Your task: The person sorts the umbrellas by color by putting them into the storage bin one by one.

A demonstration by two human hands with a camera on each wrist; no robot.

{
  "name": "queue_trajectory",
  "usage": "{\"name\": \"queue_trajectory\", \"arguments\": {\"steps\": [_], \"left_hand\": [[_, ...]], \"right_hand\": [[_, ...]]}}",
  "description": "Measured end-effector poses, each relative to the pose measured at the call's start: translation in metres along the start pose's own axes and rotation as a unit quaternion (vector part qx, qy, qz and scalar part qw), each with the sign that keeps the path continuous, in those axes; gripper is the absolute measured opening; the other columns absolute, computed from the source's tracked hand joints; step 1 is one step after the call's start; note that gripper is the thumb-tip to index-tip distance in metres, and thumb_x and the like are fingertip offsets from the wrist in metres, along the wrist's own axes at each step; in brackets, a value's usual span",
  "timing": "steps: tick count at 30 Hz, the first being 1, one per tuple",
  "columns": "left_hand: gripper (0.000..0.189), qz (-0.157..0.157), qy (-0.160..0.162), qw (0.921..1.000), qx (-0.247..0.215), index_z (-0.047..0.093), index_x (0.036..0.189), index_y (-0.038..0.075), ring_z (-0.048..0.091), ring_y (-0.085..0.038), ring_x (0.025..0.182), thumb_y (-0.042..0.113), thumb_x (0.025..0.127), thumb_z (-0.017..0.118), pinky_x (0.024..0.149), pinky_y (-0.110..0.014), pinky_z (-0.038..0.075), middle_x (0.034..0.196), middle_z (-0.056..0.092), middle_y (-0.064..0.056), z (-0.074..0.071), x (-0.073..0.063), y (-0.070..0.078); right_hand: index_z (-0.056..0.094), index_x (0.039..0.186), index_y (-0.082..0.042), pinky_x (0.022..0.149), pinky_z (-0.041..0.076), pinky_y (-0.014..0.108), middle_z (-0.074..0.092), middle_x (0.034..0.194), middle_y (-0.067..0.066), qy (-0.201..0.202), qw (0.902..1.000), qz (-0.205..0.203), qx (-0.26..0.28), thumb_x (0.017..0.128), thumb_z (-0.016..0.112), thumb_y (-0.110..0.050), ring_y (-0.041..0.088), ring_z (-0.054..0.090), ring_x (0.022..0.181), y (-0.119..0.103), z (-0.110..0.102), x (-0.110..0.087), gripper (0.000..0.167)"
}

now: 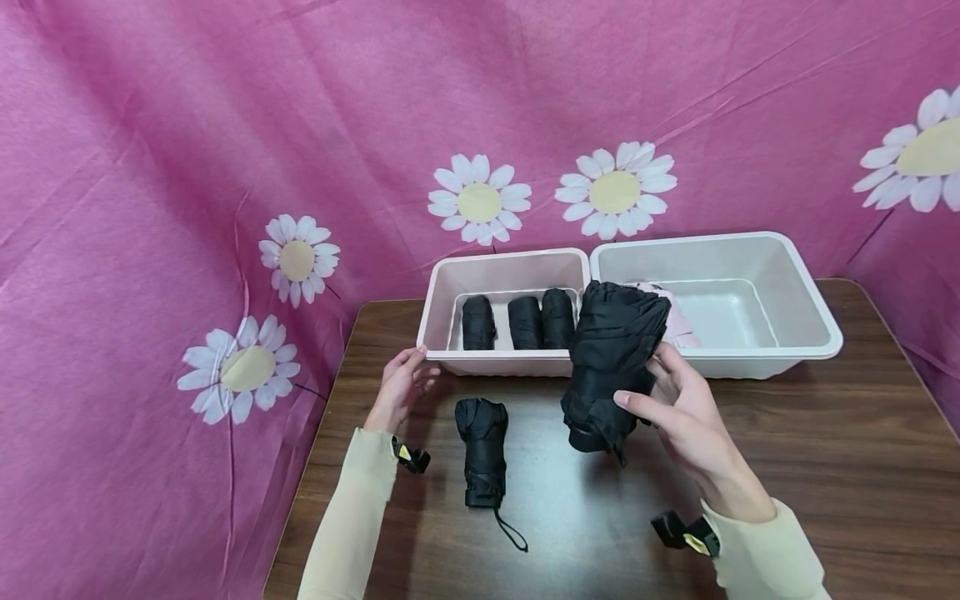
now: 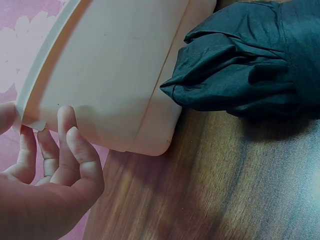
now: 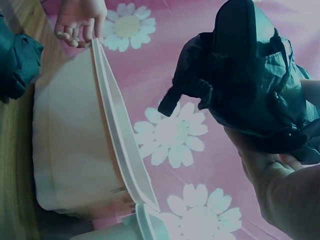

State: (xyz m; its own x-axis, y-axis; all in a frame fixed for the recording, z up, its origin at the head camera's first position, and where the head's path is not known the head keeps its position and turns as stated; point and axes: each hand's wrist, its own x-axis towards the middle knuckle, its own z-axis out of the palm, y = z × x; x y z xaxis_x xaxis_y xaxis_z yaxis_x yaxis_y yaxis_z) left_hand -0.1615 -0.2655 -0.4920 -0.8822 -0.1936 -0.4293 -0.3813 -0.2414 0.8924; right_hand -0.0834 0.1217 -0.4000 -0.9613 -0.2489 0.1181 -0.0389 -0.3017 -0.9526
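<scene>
My right hand [image 1: 686, 417] grips a folded black umbrella [image 1: 611, 367], raised in front of the seam between two white bins; its fingers are partly hidden behind the fabric. In the right wrist view the held umbrella [image 3: 250, 80] shows its handle end. My left hand [image 1: 401, 387] pinches the front left corner of the left bin's rim [image 1: 510, 356], thumb on top and fingers beneath, as the left wrist view also shows. A second folded black umbrella [image 1: 483, 454] with a cord loop lies on the table between the hands.
Inside the left bin are several rolled black umbrellas [image 1: 525, 322]. The right bin [image 1: 765, 362] holds a pink patterned item [image 1: 677, 321], partly covered by the held umbrella. Both bins stand on a wooden table [image 1: 847, 467] against a pink flowered cloth [image 1: 375, 125].
</scene>
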Motion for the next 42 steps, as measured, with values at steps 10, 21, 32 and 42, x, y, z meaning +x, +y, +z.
{"name": "queue_trajectory", "arguments": {"steps": [10, 21, 32, 42], "left_hand": [[0.01, 0.001, 0.005, 1.0, 0.0, 0.056, 0.095, 0.016, 0.066, -0.01, 0.066, 0.025, 0.096, 0.059, 0.065, -0.026, 0.049, 0.081, 0.068, 0.003, 0.0, 0.001, -0.001], [0.013, -0.003, 0.004, 1.0, 0.003, 0.055, 0.098, 0.012, 0.066, -0.01, 0.066, 0.025, 0.096, 0.059, 0.072, -0.03, 0.049, 0.083, 0.068, 0.0, -0.001, 0.001, 0.0], [0.014, 0.0, 0.01, 1.0, -0.002, 0.055, 0.099, 0.012, 0.066, -0.011, 0.066, 0.025, 0.096, 0.06, 0.068, -0.029, 0.049, 0.085, 0.068, 0.0, 0.0, 0.001, -0.001], [0.014, -0.007, 0.016, 0.9998, 0.002, 0.054, 0.102, 0.012, 0.066, -0.01, 0.066, 0.025, 0.096, 0.059, 0.065, -0.025, 0.048, 0.08, 0.067, 0.006, 0.0, 0.004, -0.001]], "right_hand": [[0.038, 0.142, -0.007, 0.09, 0.052, 0.02, 0.051, 0.137, 0.002, 0.026, 0.9989, -0.004, 0.038, 0.086, 0.058, 0.013, 0.009, 0.055, 0.12, -0.008, 0.001, 0.014, 0.063], [0.044, 0.139, -0.011, 0.079, 0.052, 0.016, 0.052, 0.134, 0.002, 0.065, 0.9933, -0.025, 0.092, 0.084, 0.058, 0.016, 0.008, 0.056, 0.114, -0.01, -0.001, 0.035, 0.063], [0.046, 0.136, -0.008, 0.081, 0.053, 0.019, 0.063, 0.12, 0.004, 0.094, 0.9872, -0.011, 0.128, 0.086, 0.063, 0.009, 0.009, 0.062, 0.107, -0.01, 0.002, 0.062, 0.055], [0.054, 0.126, -0.007, 0.072, 0.057, 0.022, 0.067, 0.113, 0.003, 0.112, 0.9784, -0.004, 0.174, 0.085, 0.065, 0.007, 0.01, 0.067, 0.096, -0.001, 0.007, 0.084, 0.045]]}}
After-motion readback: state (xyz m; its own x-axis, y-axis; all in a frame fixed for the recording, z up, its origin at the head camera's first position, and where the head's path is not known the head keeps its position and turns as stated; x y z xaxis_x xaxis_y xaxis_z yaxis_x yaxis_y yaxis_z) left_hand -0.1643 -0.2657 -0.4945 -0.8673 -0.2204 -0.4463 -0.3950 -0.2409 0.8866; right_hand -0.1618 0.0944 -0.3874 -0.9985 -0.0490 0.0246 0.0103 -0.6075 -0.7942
